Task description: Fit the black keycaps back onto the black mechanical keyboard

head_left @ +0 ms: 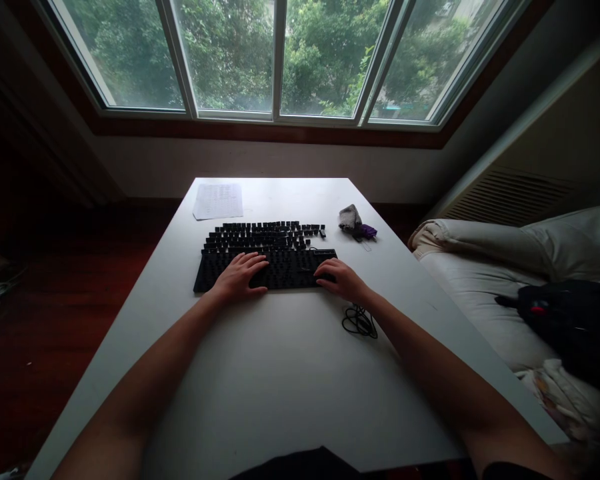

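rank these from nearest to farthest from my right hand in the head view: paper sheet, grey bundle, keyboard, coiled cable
1. Keyboard: its right end is under your right hand.
2. Coiled cable: on your side, near the wrist.
3. Grey bundle: beyond the hand, toward the window.
4. Paper sheet: far left corner.

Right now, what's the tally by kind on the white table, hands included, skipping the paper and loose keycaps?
Left hand and right hand: 2
Keyboard: 1
Cable coil: 1
Grey bundle: 1
Purple bundle: 1
Total: 6
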The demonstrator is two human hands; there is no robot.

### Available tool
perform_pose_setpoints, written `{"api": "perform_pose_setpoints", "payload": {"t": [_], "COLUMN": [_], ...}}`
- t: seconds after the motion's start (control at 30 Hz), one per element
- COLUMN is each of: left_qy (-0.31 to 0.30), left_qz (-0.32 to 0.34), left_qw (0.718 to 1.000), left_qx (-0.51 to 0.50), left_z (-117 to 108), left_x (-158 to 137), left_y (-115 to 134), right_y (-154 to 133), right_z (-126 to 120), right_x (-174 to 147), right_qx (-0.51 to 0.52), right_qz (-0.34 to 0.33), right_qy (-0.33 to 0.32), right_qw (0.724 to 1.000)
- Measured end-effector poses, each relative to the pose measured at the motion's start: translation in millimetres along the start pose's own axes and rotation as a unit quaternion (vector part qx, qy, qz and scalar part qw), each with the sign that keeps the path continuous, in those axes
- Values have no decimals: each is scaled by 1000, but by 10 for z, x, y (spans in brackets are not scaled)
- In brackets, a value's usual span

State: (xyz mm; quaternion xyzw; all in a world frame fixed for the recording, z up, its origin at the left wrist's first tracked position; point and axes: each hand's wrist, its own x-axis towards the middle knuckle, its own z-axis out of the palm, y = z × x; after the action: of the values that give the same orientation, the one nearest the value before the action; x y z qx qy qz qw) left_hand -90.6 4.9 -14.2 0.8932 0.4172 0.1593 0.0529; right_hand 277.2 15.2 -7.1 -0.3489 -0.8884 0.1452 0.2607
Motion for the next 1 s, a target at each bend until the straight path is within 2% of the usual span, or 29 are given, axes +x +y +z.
{"api": "perform_pose_setpoints", "payload": {"t": [0.57,0.7,0.83,1.0], "left_qy": [2,2,3,1], "left_qz": [0,1,2,2], "left_qw": [1000,1000,1000,1000], "left_qx": [6,7,6,5], "left_z": [21,17,9,5], "left_x": [-44,-66,-84,-88], "left_y": [13,6,12,9], "right_y": [-117,-127,-132,-60], "right_z": [-3,38,22,-10], "right_x": [86,55,39,251], "right_qx": [-67,-90,-56,-20], "right_qz": [4,-9,-16,41], "right_qy": [-84,-77,-67,-19], "right_qw": [994,993,996,999]}}
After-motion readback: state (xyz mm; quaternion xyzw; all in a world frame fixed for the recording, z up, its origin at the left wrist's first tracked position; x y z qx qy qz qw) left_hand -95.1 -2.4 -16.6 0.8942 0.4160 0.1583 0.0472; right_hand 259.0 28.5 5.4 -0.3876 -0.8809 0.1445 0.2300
